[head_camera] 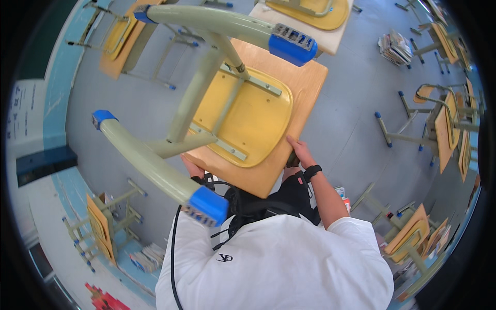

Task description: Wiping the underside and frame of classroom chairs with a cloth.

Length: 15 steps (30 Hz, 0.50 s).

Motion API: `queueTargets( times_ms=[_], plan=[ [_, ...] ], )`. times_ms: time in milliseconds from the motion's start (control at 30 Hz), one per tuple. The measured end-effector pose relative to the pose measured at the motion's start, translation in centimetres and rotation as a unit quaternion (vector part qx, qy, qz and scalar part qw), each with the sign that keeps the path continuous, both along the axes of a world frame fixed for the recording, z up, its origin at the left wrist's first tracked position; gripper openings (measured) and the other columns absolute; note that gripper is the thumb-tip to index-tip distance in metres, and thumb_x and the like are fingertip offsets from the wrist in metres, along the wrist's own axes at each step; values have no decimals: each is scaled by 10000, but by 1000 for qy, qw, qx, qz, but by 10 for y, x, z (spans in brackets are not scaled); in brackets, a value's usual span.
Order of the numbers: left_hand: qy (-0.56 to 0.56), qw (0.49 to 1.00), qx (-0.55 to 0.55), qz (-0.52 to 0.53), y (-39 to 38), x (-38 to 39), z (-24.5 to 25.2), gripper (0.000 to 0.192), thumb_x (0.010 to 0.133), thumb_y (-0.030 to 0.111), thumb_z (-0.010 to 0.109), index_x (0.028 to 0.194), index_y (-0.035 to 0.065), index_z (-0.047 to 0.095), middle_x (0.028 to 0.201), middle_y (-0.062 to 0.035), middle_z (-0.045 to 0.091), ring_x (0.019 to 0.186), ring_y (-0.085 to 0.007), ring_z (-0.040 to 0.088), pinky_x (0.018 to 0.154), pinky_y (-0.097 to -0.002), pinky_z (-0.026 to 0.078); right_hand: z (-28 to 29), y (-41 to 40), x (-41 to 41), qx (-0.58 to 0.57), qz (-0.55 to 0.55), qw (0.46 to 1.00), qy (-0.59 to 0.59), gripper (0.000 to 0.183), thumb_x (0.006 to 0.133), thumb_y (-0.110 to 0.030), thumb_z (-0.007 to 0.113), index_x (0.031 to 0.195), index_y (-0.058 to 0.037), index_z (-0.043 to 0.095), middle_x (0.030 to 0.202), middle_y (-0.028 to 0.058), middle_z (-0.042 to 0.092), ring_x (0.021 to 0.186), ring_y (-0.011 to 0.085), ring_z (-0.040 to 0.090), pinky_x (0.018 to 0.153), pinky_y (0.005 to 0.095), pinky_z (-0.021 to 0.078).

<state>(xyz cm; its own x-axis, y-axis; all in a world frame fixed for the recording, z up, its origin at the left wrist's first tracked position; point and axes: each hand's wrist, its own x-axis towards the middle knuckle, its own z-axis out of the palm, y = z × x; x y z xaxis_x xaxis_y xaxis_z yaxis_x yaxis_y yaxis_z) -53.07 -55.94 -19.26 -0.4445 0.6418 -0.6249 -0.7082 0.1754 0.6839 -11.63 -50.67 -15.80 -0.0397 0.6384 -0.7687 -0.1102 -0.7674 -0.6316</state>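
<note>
In front of me is a school desk with a light wooden top (pixel 310 89). A chair with a yellow seat (pixel 248 120) rests upside down on it, its thick pale green metal legs (pixel 151 159) pointing up towards the camera and ending in blue caps (pixel 209 205). My right hand (pixel 302 153) grips the desk's near right edge, thumb on top and fingers underneath. At the left edge my left hand (pixel 193 168) holds on too, partly hidden below the desktop. Both wrists wear black bands.
Other desks with upturned chairs stand on the grey floor (pixel 341 112): one behind (pixel 329 38), one at the upper left (pixel 116 58), several at the right (pixel 441 128), one at the lower left (pixel 100 228). Stacks of books (pixel 395 48) lie on the floor. A black cable (pixel 173 252) runs along my left side.
</note>
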Motion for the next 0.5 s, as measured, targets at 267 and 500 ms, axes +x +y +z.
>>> queueTargets(
  times_ms=[267, 500],
  plan=[
    [-22, 990, -30, -134, 19, -80, -43, 700, 927, 619, 320, 1280, 37, 486, 1245, -143, 568, 1131, -304, 556, 990, -412, 433, -31, -84, -82, 89, -242, 956, -136, 517, 962, -447, 494, 1073, 43, 617, 1003, 110, 662, 871, 198, 607, 761, 323, 470],
    [-163, 956, -94, -225, 36, -73, -25, 806, 881, 678, 314, 1364, 41, 423, 1367, -145, 483, 1224, -319, 486, 1047, -435, 378, -139, -174, -122, 143, -268, 914, -269, 573, 950, -504, 459, 1037, 39, 622, 972, 228, 666, 912, 350, 629, 802, 406, 467]
  ],
)
